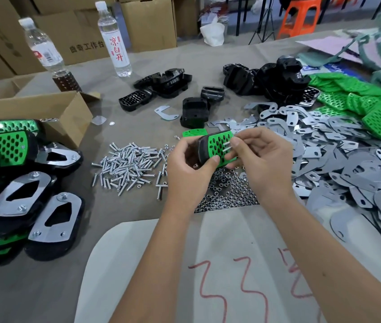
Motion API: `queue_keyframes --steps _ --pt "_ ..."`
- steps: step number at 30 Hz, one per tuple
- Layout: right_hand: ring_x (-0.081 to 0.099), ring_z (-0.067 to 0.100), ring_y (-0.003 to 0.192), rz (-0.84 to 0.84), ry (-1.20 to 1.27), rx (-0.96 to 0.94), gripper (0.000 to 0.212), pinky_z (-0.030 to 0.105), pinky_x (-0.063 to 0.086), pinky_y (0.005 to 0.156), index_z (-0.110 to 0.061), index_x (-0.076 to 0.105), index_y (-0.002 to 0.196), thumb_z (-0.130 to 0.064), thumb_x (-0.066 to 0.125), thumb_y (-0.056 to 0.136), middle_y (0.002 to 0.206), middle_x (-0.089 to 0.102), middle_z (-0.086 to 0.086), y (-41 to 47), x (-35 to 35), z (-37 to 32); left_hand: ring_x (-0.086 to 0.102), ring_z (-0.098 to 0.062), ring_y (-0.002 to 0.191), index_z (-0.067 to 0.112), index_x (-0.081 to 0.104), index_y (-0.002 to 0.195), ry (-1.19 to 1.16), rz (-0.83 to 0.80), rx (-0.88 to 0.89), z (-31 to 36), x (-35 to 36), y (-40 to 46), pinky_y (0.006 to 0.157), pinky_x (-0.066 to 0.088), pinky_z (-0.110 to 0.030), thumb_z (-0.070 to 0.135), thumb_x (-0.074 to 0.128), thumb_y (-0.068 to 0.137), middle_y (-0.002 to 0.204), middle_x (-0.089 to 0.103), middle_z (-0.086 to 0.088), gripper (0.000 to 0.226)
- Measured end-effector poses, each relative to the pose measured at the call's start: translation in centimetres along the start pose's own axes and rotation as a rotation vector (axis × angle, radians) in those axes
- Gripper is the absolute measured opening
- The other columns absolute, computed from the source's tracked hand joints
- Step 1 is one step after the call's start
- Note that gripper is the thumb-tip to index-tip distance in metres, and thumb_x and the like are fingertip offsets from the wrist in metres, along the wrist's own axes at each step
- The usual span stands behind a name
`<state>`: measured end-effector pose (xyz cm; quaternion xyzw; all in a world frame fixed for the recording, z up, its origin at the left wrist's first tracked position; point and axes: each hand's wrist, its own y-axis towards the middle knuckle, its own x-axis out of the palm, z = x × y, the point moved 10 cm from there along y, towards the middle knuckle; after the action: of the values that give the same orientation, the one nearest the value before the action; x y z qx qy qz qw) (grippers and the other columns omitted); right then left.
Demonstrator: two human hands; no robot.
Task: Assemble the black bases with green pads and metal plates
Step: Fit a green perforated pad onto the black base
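A black base [202, 146] fitted with a perforated green pad [219, 146] is held above the table [126, 117], between a heap of screws [128, 166] and a heap of hex nuts [226, 192]. The base is gripped by the left hand [186, 170], whose fingers are curled round its left end while the thumb is pressed on the pad's lower edge. Two screws [226, 146] are seen standing out of the pad's holes, and they are pinched by the fingertips [235, 142] of the right hand [259, 159]. Behind the held piece a second green pad [194, 132] is laid flat on the table. To the left, finished assemblies [28, 187] are piled, some showing green pads and others metal plates fastened with nuts, beside an open cardboard box [44, 110]. Loose black bases [194, 110] are scattered at the middle of the table and stacked further right [275, 75]. Metal plates [338, 159] are spread in a broad heap on the right, with more green pads [359, 96] piled beyond them. Two water bottles [112, 38] are stood at the far left edge of the table, one of them holding only a dark liquid at its bottom. A white sheet [161, 264] marked with red strokes is laid under the forearms.
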<state>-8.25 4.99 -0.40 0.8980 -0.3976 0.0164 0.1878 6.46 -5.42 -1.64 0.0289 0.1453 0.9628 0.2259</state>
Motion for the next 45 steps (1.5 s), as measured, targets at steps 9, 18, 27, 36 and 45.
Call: queue_keyframes --steps 9,18,27,36,45 --pt "0.063 0.023 0.051 -0.074 -0.02 -0.018 0.016 0.029 0.056 0.047 -0.007 0.066 0.083 0.005 0.072 0.092 0.066 0.066 0.018 -0.6 1.2 -0.5 0.069 -0.012 0.083 0.014 0.068 0.103 0.032 -0.029 0.039 0.5 0.5 -0.3 0.076 0.054 -0.027 0.004 0.081 0.08 0.091 0.072 0.002 0.028" --pt "0.064 0.02 0.049 0.026 -0.339 -0.163 0.015 0.038 0.055 0.043 -0.014 0.066 0.083 -0.011 0.076 0.093 0.063 0.066 0.003 -0.6 0.0 -1.5 0.068 -0.02 0.085 0.008 0.07 0.101 0.148 -0.053 0.125 1.9 0.9 -0.8 0.078 0.057 -0.042 0.017 0.068 0.088 0.089 0.072 -0.004 0.016" --pt "0.058 0.023 0.064 0.016 -0.757 -0.614 0.011 0.034 0.047 0.057 0.0 0.072 0.081 0.002 0.076 0.091 0.074 0.064 0.008 -3.7 3.6 -5.4 0.072 -0.017 0.092 0.007 0.078 0.102 0.213 0.093 0.087 1.5 -0.6 -0.6 0.086 0.057 -0.041 0.014 0.06 0.092 0.094 0.078 0.001 0.022" --pt "0.048 0.01 0.064 -0.041 -0.714 -0.51 0.01 0.01 0.035 0.064 -0.002 0.076 0.081 0.003 0.074 0.09 0.072 0.063 0.004 -2.6 3.3 -4.4 0.067 -0.013 0.075 0.013 0.076 0.086 0.175 0.135 0.02 1.0 -1.1 -0.5 0.069 0.054 -0.031 0.047 0.071 0.085 0.077 0.073 0.003 0.035" --pt "0.057 0.014 0.056 -0.251 -0.591 -0.358 0.024 0.031 0.051 0.057 -0.015 0.08 0.112 -0.004 0.074 0.092 0.068 0.063 0.0 -1.8 3.6 -2.5 0.051 -0.017 0.055 0.006 0.071 0.078 0.031 0.127 -0.123 -1.4 -1.6 0.1 0.055 0.042 -0.03 0.061 0.076 0.074 0.057 0.059 -0.001 0.055"
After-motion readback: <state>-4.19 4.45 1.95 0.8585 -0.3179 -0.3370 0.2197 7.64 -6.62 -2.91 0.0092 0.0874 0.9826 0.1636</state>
